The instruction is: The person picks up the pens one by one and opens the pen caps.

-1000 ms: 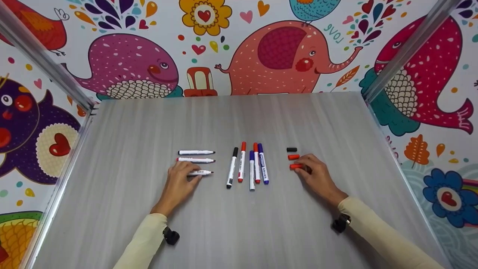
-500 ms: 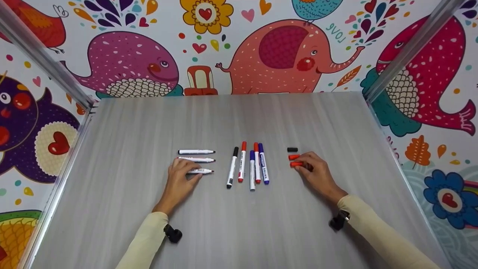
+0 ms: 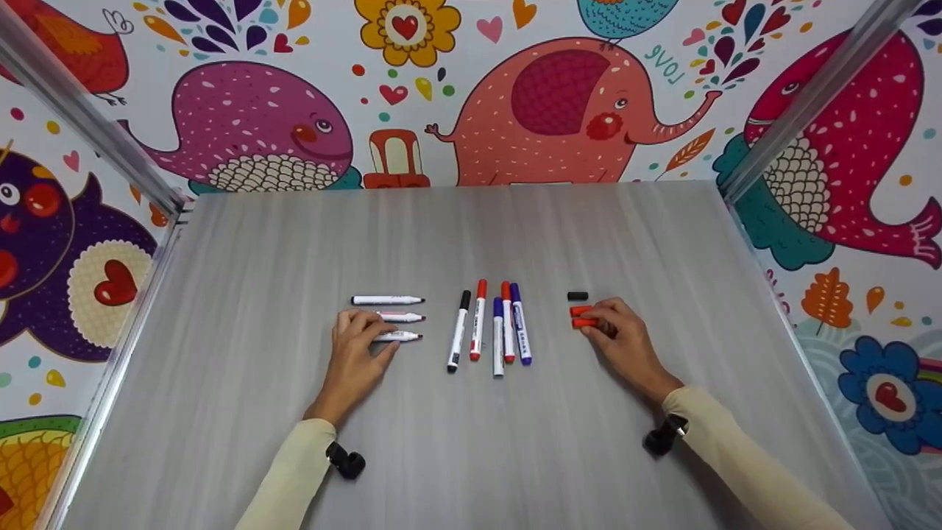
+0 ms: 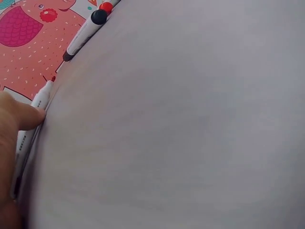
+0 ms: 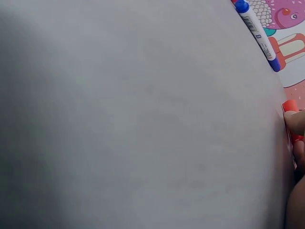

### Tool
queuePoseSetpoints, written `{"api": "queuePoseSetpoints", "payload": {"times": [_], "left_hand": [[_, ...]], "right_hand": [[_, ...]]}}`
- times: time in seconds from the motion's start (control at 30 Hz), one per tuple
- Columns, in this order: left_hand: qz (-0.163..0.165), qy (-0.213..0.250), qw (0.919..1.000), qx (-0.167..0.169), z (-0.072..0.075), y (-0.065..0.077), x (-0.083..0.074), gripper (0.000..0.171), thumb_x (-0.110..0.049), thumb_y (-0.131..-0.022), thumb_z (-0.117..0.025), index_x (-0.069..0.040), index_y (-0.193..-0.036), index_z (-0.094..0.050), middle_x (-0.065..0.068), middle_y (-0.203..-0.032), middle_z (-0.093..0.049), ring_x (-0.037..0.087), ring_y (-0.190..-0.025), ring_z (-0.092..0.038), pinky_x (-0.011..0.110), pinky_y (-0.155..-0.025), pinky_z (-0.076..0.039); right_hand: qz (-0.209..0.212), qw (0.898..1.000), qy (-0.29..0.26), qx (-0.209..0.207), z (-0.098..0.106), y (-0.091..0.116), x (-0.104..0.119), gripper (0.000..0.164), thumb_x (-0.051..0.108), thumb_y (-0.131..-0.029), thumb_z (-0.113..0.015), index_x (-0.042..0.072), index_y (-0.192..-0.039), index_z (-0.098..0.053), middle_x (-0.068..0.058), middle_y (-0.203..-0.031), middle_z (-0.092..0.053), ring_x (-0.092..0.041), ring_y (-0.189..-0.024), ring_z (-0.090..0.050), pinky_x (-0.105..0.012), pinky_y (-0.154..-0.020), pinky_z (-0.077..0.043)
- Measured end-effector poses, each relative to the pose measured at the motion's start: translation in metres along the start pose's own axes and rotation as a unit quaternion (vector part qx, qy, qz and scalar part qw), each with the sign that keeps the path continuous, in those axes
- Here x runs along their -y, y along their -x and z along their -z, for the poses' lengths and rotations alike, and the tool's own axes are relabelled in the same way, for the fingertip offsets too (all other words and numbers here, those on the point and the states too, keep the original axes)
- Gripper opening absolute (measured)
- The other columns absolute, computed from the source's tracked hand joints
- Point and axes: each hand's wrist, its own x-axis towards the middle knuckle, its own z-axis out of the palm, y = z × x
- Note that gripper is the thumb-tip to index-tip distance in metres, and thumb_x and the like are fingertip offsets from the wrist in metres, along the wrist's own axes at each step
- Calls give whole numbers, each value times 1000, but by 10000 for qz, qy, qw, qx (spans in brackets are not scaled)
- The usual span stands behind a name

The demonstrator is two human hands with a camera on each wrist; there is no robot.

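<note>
My left hand point(image 3: 355, 362) holds the nearest of several uncapped markers laid in a row at the left, its thumb and fingers at the sides of the white marker point(image 3: 401, 336). In the left wrist view, this marker has a red tip point(image 4: 53, 78). Just beyond it lie a second uncapped marker point(image 3: 405, 317) with a red stripe, partly behind the fingers, and a black-tipped marker point(image 3: 386, 300). At the right, my right hand point(image 3: 625, 342) pinches a red cap point(image 3: 583, 323). A second red cap point(image 3: 580, 311) sits right beside it, and a black cap point(image 3: 578, 296) lies farther back.
Between the hands, several capped markers lie lengthwise on the grey table point(image 3: 478, 449): a black one point(image 3: 459, 331), red ones point(image 3: 478, 320) and blue ones point(image 3: 521, 324). Walls with cartoon animals point(image 3: 552, 110) and metal posts point(image 3: 817, 103) bound the table.
My left hand has slid the near marker slightly away from me, closer to the middle one. My right hand has moved the near red cap up against the second red cap.
</note>
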Motion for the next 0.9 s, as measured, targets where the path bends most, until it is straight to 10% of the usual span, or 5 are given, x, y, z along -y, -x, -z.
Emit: {"api": "queuePoseSetpoints", "payload": {"times": [0.67, 0.9], "left_hand": [[-546, -197, 9975, -392, -1, -2, 5, 26, 1, -82, -93, -4, -106, -84, 13, -112, -67, 37, -119, -50, 55, -99, -36], [-711, -221, 9961, -477, -4, 1, 5, 27, 2, -80, -94, -5, -105, -83, 12, -112, -67, 37, -119, -50, 54, -97, -36]], "right_hand": [[320, 9989, 259, -235, -5, -6, 26, 25, -23, -83, -82, -10, -104, -78, -26, -108, -65, -24, -74, -54, -13, -68, -39], [517, 9984, 184, -157, -1, -1, -6, 32, -15, -83, -87, 2, -110, -83, -17, -113, -68, -18, -76, -56, -14, -67, -43]]}}
